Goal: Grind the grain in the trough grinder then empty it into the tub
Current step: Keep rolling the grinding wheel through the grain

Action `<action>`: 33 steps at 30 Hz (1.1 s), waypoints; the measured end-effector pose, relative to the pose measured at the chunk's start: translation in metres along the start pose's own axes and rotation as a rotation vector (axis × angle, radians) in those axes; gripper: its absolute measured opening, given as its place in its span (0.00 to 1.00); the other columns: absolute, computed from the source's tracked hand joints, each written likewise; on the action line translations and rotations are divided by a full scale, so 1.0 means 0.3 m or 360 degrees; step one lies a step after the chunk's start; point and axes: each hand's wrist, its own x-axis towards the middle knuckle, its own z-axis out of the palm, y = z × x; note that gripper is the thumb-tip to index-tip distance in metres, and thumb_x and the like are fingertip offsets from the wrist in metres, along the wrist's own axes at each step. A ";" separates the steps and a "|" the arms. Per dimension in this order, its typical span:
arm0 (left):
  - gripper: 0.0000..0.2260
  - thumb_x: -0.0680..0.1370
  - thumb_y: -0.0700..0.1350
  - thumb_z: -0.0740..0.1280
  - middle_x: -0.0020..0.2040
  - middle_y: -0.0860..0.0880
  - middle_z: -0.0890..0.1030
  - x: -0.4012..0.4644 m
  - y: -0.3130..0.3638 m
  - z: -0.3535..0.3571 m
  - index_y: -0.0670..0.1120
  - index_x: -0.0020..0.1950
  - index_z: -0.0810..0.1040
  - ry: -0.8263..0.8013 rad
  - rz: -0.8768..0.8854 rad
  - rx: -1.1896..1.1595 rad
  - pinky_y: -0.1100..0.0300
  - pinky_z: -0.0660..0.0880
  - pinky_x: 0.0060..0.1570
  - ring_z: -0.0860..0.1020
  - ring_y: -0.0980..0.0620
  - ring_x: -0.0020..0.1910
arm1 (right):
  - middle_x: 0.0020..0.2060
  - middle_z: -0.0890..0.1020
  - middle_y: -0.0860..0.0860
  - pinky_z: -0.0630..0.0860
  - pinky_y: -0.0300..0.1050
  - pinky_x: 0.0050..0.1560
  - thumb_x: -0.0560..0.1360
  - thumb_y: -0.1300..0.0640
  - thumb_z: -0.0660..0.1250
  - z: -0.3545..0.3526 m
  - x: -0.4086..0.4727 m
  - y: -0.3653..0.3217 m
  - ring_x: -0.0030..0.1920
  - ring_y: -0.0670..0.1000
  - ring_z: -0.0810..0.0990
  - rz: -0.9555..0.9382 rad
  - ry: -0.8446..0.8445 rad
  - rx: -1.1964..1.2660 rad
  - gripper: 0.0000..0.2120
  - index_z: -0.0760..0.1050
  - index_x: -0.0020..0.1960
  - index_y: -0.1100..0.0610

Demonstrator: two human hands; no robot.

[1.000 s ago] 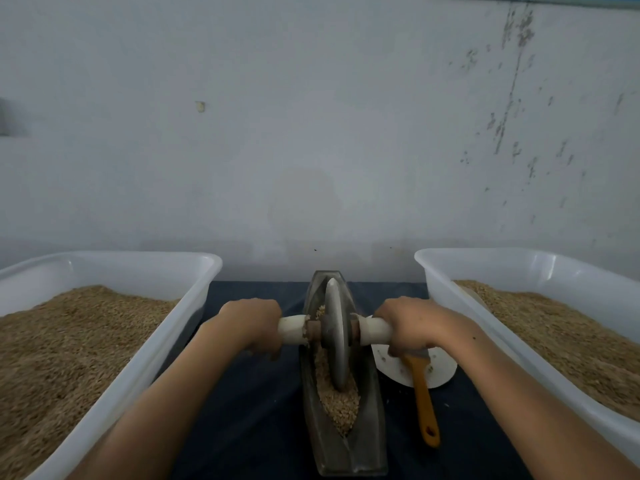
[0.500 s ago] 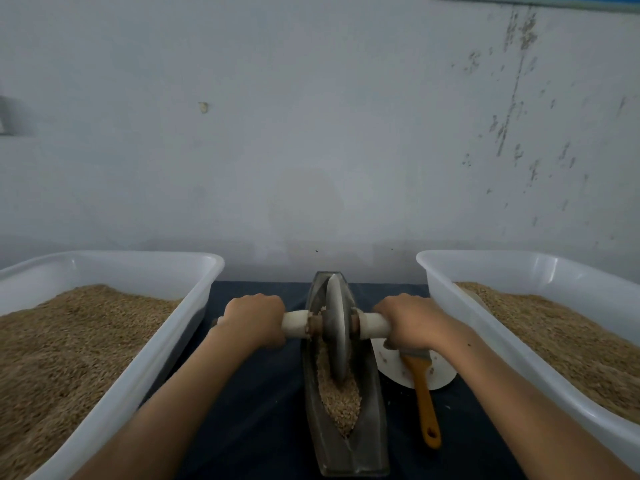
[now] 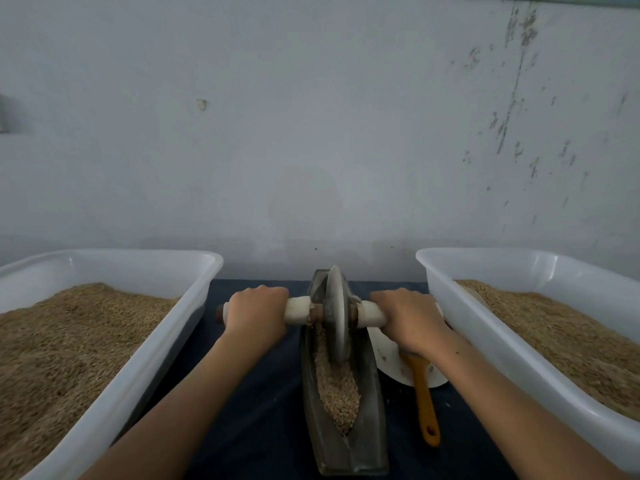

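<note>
- The grain (image 3: 335, 386) lies in the trough (image 3: 370, 427), a narrow boat shape on the dark cloth (image 3: 249, 393) between your forearms; its long axis runs straight away from you toward the wall.
- The wheel (image 3: 336, 313) stands on edge in the trough's far half, with most of the visible grain heaped on your side of it.
- The axle handle (image 3: 299, 309) crosses the trough at right angles. Your left hand (image 3: 258, 313) is clenched around its left end and your right hand (image 3: 408, 317) around its right end, about equally far from the wheel.
- So the next stroke likely runs back toward you, along the trough.
- Against a second ago, the wheel and both fists sit farther up the trough.
- Outward: a yellow-handled brush (image 3: 425, 396) on a white plate (image 3: 391, 365) at right; grain-filled tubs, left (image 3: 166, 337) and right (image 3: 485, 344).
</note>
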 end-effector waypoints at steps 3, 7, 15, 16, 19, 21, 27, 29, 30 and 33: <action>0.09 0.76 0.48 0.65 0.50 0.51 0.78 0.002 -0.003 0.002 0.50 0.56 0.74 -0.0025 0.0021 0.0026 0.58 0.67 0.42 0.77 0.50 0.48 | 0.48 0.80 0.48 0.70 0.43 0.44 0.76 0.56 0.65 -0.004 0.000 0.001 0.45 0.49 0.77 -0.0007 -0.0059 -0.0005 0.05 0.70 0.49 0.48; 0.15 0.73 0.50 0.69 0.49 0.50 0.79 0.007 -0.022 -0.027 0.48 0.58 0.74 -0.0500 0.0044 -0.0014 0.59 0.69 0.43 0.76 0.52 0.45 | 0.50 0.81 0.50 0.75 0.46 0.48 0.73 0.57 0.69 -0.061 -0.006 -0.005 0.49 0.51 0.79 -0.0040 -0.0444 -0.0057 0.14 0.75 0.58 0.51; 0.14 0.70 0.50 0.71 0.39 0.53 0.77 0.015 -0.030 -0.032 0.50 0.53 0.76 -0.0577 0.0060 -0.0011 0.59 0.69 0.38 0.75 0.54 0.37 | 0.52 0.81 0.51 0.77 0.47 0.50 0.72 0.57 0.71 -0.080 -0.011 -0.008 0.50 0.52 0.80 -0.0013 -0.0635 0.0001 0.17 0.76 0.60 0.52; 0.15 0.70 0.50 0.70 0.43 0.52 0.77 0.016 -0.028 -0.020 0.50 0.55 0.76 -0.0453 0.0052 0.0020 0.58 0.68 0.40 0.74 0.52 0.40 | 0.51 0.81 0.51 0.76 0.46 0.49 0.72 0.57 0.70 -0.068 -0.009 -0.007 0.49 0.51 0.80 -0.0015 -0.0540 -0.0023 0.15 0.76 0.58 0.51; 0.10 0.73 0.48 0.66 0.47 0.51 0.78 0.016 -0.018 0.013 0.51 0.54 0.74 -0.0136 0.0013 -0.0019 0.57 0.67 0.41 0.76 0.50 0.44 | 0.49 0.81 0.50 0.73 0.45 0.45 0.75 0.57 0.66 -0.026 -0.004 -0.007 0.47 0.51 0.79 -0.0006 -0.0151 -0.0067 0.08 0.73 0.52 0.49; 0.08 0.75 0.47 0.64 0.46 0.51 0.77 0.012 -0.011 0.024 0.51 0.53 0.73 0.0009 -0.0002 -0.0032 0.57 0.67 0.40 0.76 0.49 0.44 | 0.48 0.80 0.48 0.70 0.44 0.43 0.76 0.57 0.64 -0.009 -0.003 -0.006 0.44 0.50 0.77 0.0000 -0.0017 -0.0065 0.06 0.69 0.47 0.47; 0.12 0.74 0.49 0.67 0.45 0.51 0.76 0.011 -0.015 0.000 0.49 0.56 0.75 -0.0238 0.0019 0.0029 0.58 0.68 0.42 0.74 0.51 0.42 | 0.49 0.80 0.49 0.69 0.43 0.41 0.74 0.56 0.67 -0.034 -0.002 0.004 0.46 0.50 0.78 -0.0048 -0.0251 -0.0073 0.09 0.74 0.53 0.49; 0.16 0.72 0.50 0.70 0.44 0.52 0.75 0.011 -0.025 -0.020 0.48 0.58 0.75 -0.0503 0.0030 0.0006 0.57 0.68 0.43 0.73 0.52 0.42 | 0.49 0.81 0.50 0.70 0.44 0.42 0.72 0.56 0.70 -0.062 -0.003 0.001 0.46 0.50 0.78 -0.0064 -0.0484 -0.0066 0.14 0.75 0.57 0.50; 0.18 0.71 0.51 0.71 0.44 0.52 0.76 0.011 -0.028 -0.030 0.48 0.58 0.75 -0.0610 0.0039 0.0002 0.57 0.69 0.43 0.74 0.52 0.42 | 0.50 0.81 0.50 0.71 0.44 0.43 0.72 0.56 0.71 -0.073 -0.005 0.000 0.47 0.50 0.78 -0.0058 -0.0580 -0.0036 0.16 0.75 0.58 0.51; 0.18 0.68 0.49 0.72 0.41 0.52 0.77 0.013 -0.030 -0.045 0.48 0.57 0.76 -0.0716 0.0063 0.0000 0.58 0.70 0.41 0.76 0.52 0.40 | 0.54 0.80 0.51 0.75 0.46 0.51 0.71 0.56 0.73 -0.084 -0.011 0.000 0.52 0.51 0.79 -0.0023 -0.0729 0.0066 0.21 0.74 0.63 0.52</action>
